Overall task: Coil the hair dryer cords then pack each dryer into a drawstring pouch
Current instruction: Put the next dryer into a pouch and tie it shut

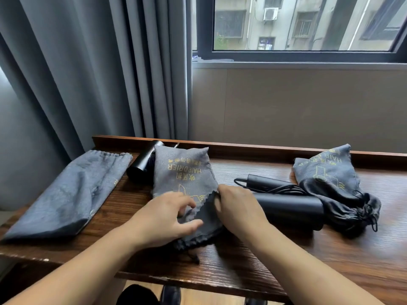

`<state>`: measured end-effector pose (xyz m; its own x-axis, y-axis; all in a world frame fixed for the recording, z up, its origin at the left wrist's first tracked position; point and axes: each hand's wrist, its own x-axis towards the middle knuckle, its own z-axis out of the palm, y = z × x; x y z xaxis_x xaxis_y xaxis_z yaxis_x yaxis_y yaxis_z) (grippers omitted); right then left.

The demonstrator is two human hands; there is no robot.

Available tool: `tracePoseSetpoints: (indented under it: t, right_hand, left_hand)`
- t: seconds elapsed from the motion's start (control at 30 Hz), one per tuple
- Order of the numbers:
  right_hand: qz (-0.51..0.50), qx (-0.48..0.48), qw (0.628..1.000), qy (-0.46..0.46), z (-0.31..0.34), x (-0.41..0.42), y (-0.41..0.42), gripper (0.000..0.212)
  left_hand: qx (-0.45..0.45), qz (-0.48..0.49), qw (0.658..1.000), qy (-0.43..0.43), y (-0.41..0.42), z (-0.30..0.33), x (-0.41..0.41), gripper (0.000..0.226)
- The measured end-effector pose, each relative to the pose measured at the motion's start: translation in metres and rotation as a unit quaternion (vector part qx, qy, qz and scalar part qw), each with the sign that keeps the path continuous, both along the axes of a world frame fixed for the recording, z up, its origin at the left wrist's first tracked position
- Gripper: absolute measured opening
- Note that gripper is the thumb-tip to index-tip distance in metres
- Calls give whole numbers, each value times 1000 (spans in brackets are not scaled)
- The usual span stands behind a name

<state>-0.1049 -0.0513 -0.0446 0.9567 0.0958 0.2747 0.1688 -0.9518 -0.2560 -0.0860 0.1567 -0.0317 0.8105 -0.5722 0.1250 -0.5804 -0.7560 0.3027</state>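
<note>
Here, at the frame's centre, the left hand (167, 216) and right hand (236, 208) both pinch the mouth of a limp grey drawstring pouch with gold print (184, 172) on the dark wooden tabletop (253, 260). Soft and light, it likely handles best by its hem. The black cylindrical hair dryer (288, 208) to the right is partly hidden behind the right hand.

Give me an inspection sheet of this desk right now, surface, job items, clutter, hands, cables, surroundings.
Surface: dark wooden desk with raised back edge.
Job's things: middle grey fabric pouch with gold print, mouth toward the person; flat grey pouch at left; filled, cinched grey pouch at right; black cylindrical hair dryer beside it; second black dryer partly behind the middle pouch.
Clutter: nothing seen.
Hands: left hand and right hand pinch the middle pouch's mouth.
Cables: black cord bundled on the right dryer.
Surroundings: grey curtain, window.
</note>
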Motion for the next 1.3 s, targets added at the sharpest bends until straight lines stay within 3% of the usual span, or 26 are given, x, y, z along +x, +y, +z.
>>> tracePoseSetpoints:
  t: [0.2,0.23,0.33,0.4,0.47,0.57,0.77,0.9,1.13,1.3]
  right_hand:
    - [58,-2,998,-27,6,0,-21,16]
    - [91,-6,996,-12,8,-1,-29,26]
    - [137,-51,989,20,24,-5,-67,81]
    - [73,-80,991,75,36,-10,-103,108]
    - [15,-91,985,143,45,-17,-137,118]
    - [-13,-54,973,224,44,-28,-161,119]
    - [-4,14,978,208,28,-47,-156,125]
    - [22,71,960,271,34,-52,-168,116]
    - [43,277,902,327,23,-60,-183,93]
    - [47,222,918,325,27,-57,-185,90]
  left_hand:
    - [40,95,992,-76,-4,-7,-5,53]
    - [44,97,991,-75,-4,-9,-4,51]
    - [41,82,995,-50,-9,-11,-4,34]
    - [25,73,996,-53,-13,-12,-4,23]
    - [19,71,995,-60,-17,-12,-5,23]
    - [20,70,996,-55,-22,-13,-6,24]
    - [30,53,997,-43,-24,-16,-10,29]
    - [30,44,998,-37,-20,-13,-12,30]
    - [47,34,998,-8,-15,-12,-16,33]
    - [52,32,998,-6,-16,-13,-15,33]
